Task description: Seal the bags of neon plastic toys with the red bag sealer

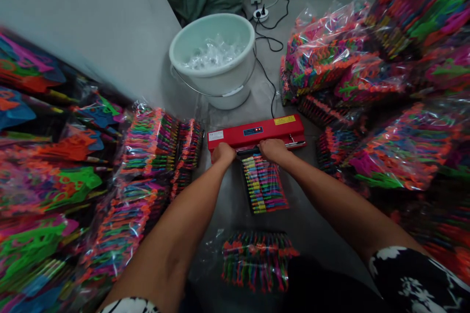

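A red heat sealer (253, 132) lies on the floor in front of me, with small red lights lit on its panel. A clear plastic bag (264, 183) full of colourful pens stretches from the sealer's front edge towards me. My left hand (223, 154) is closed at the bag's upper left corner, by the sealer. At the upper right corner my right hand (273, 150) is closed too, against the sealer's front bar. The fingertips of both hands are hidden. Nearer to me lies another bag (257, 259) of colourful pens or sticks.
A white bucket (227, 80) holding clear plastic stands behind the sealer. Filled bags (150, 139) are piled at left, and more bags (326, 63) at right. A cord (270, 76) runs to a power socket (260, 13). A pale panel (91, 24) borders the left.
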